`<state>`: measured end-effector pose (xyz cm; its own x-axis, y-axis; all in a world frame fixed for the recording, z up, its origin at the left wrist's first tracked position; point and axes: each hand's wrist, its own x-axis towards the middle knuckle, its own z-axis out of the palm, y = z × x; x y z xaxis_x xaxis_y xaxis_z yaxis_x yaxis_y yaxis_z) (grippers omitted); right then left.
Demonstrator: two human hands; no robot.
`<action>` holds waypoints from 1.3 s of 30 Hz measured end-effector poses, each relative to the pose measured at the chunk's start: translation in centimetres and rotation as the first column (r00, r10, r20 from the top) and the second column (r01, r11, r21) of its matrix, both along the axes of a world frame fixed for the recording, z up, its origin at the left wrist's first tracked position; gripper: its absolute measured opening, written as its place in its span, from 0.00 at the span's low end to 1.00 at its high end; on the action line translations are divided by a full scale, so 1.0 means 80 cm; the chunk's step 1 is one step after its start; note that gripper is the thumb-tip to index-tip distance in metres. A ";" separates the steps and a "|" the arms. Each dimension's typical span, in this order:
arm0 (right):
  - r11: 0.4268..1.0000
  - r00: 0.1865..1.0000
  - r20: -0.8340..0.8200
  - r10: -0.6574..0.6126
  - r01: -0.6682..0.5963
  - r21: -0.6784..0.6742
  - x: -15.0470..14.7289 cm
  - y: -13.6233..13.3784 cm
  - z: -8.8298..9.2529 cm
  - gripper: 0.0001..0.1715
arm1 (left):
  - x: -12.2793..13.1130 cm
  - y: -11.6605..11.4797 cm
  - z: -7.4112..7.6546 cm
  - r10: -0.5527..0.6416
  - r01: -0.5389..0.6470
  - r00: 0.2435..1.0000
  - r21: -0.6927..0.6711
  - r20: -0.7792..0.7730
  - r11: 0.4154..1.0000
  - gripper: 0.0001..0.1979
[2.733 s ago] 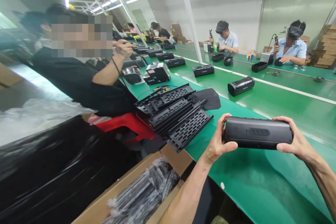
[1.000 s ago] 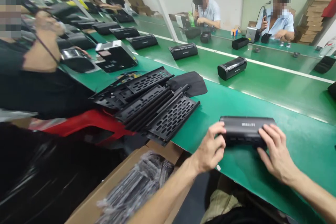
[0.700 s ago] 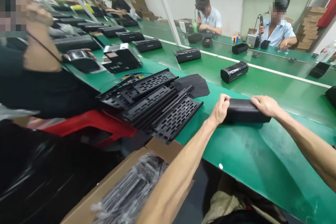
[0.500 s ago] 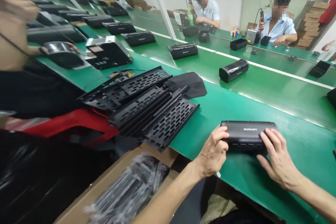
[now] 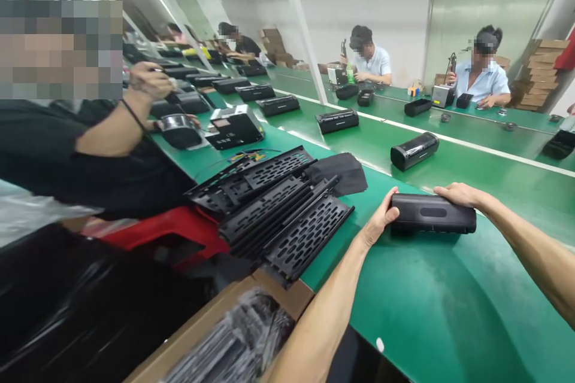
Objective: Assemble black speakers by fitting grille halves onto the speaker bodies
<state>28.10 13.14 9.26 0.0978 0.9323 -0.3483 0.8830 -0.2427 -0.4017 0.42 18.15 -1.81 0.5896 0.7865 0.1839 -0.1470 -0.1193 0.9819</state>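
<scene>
A black oblong speaker (image 5: pixel 433 213) is between my hands above the green bench, with a dark oval patch on the side facing me. My left hand (image 5: pixel 385 215) grips its left end, thumb on the near side and the other fingers mostly hidden behind. Along the top far edge my right hand (image 5: pixel 459 193) is closed on the speaker, its fingertips partly out of sight behind it. To the left lie black perforated panels (image 5: pixel 309 230) in a stack, with a dark sheet (image 5: pixel 344 173) beside them.
Several similar speakers (image 5: pixel 414 151) stand along the green conveyor (image 5: pixel 372 131). A co-worker's arm (image 5: pixel 105 125) is at the left, near a boxy device (image 5: pixel 236 127). An open carton (image 5: pixel 287 293) with plastic-wrapped parts sits below the bench edge. Other people sit across the line.
The speaker has been turned so its lettering no longer shows and an oval patch faces me. My right hand has moved from its front to the top far edge. The view has tilted up.
</scene>
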 end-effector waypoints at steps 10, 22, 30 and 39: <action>0.999 0.999 -0.035 -0.017 0.016 -0.033 -0.005 -0.011 0.011 0.36 | -0.014 -0.005 0.034 -0.095 0.110 0.979 0.075 -0.180 0.991 0.54; 0.682 0.542 -0.770 -0.336 0.704 0.198 -0.026 -0.142 -0.063 0.37 | 0.007 -0.073 0.038 0.102 -0.106 0.988 -0.028 -0.119 0.994 0.26; 0.702 0.529 -0.832 -0.167 0.656 0.277 -0.047 -0.192 -0.049 0.30 | -0.024 -0.130 0.070 0.214 -0.211 0.977 0.086 -0.025 0.974 0.20; 0.738 0.609 -0.772 -0.182 0.604 0.302 -0.061 -0.193 -0.085 0.30 | -0.043 -0.151 0.032 0.292 -0.276 0.954 0.176 -0.075 0.945 0.24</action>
<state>23.21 -2.30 2.45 0.4434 0.8963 0.0115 0.1847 -0.0788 -0.9796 -2.99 6.10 0.73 0.3679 0.8883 0.2748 0.0126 -0.3003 0.9538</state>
